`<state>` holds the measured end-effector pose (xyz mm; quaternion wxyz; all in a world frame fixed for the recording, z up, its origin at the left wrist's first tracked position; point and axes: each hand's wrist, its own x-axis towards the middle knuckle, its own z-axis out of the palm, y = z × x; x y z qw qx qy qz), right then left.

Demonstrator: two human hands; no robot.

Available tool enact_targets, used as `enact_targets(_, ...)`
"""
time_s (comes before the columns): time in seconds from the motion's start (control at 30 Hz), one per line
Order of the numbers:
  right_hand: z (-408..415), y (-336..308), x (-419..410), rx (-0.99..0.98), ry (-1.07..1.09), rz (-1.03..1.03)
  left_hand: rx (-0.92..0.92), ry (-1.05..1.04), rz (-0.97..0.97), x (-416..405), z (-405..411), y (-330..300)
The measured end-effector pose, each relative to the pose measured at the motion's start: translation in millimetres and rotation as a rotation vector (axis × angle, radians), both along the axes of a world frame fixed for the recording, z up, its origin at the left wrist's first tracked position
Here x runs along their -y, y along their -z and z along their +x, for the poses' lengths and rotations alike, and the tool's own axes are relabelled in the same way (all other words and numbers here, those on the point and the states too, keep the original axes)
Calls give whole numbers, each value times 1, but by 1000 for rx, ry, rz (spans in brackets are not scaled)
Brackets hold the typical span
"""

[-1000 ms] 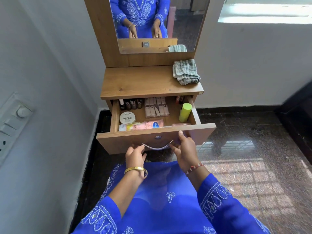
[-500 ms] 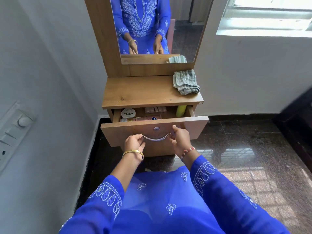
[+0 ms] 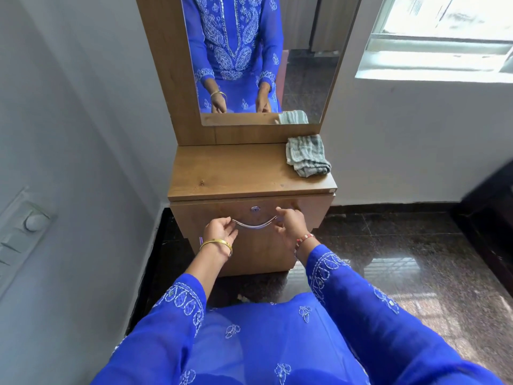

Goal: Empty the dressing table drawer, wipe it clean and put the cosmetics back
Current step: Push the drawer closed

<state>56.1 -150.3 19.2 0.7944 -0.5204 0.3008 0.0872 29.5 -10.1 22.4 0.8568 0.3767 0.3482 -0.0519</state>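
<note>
The wooden drawer (image 3: 313, 211) of the dressing table sits pushed fully in under the tabletop (image 3: 230, 173), so the cosmetics inside are hidden. A curved metal handle (image 3: 254, 224) runs across its front, below a small round lock (image 3: 255, 208). My left hand (image 3: 219, 227) grips the handle's left end. My right hand (image 3: 290, 222) grips its right end. A folded grey-green striped cloth (image 3: 308, 155) lies on the tabletop's back right corner.
A tall mirror (image 3: 261, 59) in a wooden frame rises behind the tabletop. A white wall with a switch panel (image 3: 25, 232) runs close on the left. Dark polished stone floor (image 3: 402, 259) spreads to the right, with a window (image 3: 444, 37) above.
The drawer was open with cosmetics showing; both hands pushed it in by the handle and it is now closed flush. The view has tilted up.
</note>
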Motion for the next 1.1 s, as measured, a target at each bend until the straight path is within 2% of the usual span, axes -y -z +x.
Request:
enact_targets(0.17, 22, -3, 5, -22, -30, 8, -7, -10, 92, -3, 17, 1)
enact_targets(0.47, 26, -14, 4, -31, -17, 43, 17, 41, 124, -8, 23, 7)
enact_targets(0.67, 16, -24, 13, -12, -79, 55, -16, 129, 317, -16, 14, 7)
enact_targets(0.73, 12, -23, 17, -15, -101, 11, -7, 129, 378, -19, 8, 6)
enact_targets(0.9, -2, -25, 21, -13, -264, -245, 3, 139, 568, -18, 0, -2)
enact_targets(1.1, -10, -44, 14, 274, -373, -505, 222, 93, 862, 0, 0, -30)
